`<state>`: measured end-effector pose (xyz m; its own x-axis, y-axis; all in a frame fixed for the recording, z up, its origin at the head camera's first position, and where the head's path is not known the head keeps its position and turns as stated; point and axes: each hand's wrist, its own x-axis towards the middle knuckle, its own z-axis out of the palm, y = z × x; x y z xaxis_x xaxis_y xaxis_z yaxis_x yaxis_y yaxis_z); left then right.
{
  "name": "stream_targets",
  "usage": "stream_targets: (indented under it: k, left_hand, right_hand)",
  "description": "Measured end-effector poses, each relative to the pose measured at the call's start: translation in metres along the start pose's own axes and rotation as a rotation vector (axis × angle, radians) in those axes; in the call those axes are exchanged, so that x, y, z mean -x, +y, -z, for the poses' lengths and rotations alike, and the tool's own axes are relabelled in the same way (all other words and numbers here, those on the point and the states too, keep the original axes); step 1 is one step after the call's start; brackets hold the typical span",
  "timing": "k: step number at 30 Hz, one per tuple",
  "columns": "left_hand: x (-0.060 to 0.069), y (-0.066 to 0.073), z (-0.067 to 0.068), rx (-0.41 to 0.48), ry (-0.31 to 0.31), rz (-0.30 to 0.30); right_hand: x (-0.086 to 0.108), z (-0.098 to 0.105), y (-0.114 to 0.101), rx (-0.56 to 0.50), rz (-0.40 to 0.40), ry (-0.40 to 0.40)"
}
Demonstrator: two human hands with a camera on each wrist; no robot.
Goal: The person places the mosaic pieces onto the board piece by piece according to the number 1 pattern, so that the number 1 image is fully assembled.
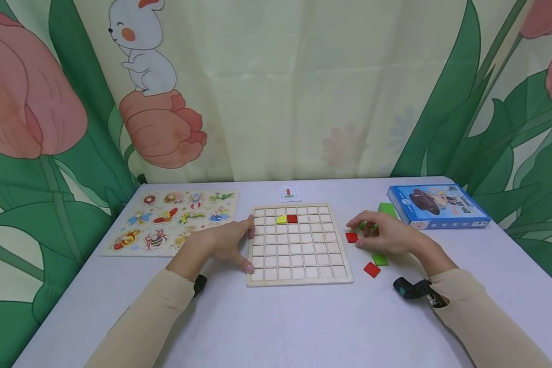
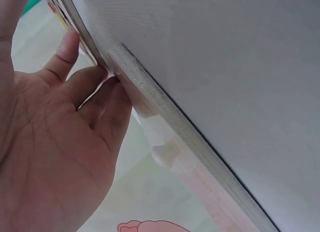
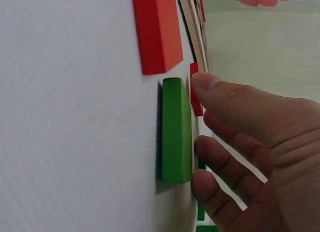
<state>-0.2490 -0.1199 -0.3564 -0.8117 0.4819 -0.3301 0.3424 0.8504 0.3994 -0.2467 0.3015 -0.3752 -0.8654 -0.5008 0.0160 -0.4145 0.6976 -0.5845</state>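
A wooden grid board (image 1: 299, 282) lies mid-table, with a yellow piece (image 1: 281, 219) and a red square (image 1: 292, 219) side by side in its upper rows. Along the board's left edge rests my left hand (image 1: 223, 240), thumb by the near corner and fingers farther up. My right hand (image 1: 388, 233) hovers over loose pieces right of the board, its fingers loosely bent and apart. By its thumb lies a red square (image 1: 351, 237). Another red square (image 1: 371, 269) and a green piece (image 3: 176, 132) lie nearer me. Another green piece under the fingers is partly hidden.
A small card with a grid pattern (image 1: 289, 193) lies behind the board. To the left is a sheet of insect pictures (image 1: 138, 235). A blue box (image 1: 441, 207) sits at the back right, with a green piece (image 1: 387, 208) beside it. A printed curtain (image 1: 267, 102) hangs behind the table.
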Motion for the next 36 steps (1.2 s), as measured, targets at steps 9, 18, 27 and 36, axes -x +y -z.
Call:
stream_targets:
  k: [9,18,27,36]
  left_hand:
    - [0.000,-0.002,-0.004,0.021,-0.002,-0.003]
    - [0.000,0.000,-0.002,0.004,0.007,-0.009]
    - [-0.002,-0.003,-0.001,-0.013,0.002,-0.002]
    - [0.000,-0.002,-0.001,0.005,-0.004,-0.011]
  right_hand:
    - [0.001,-0.002,-0.001,-0.030,-0.031,-0.019]
    - [0.001,-0.001,-0.002,0.002,-0.026,-0.029]
    - [0.002,0.001,-0.004,-0.030,-0.031,-0.045]
    - [0.001,0.003,-0.015,-0.077,-0.022,0.002]
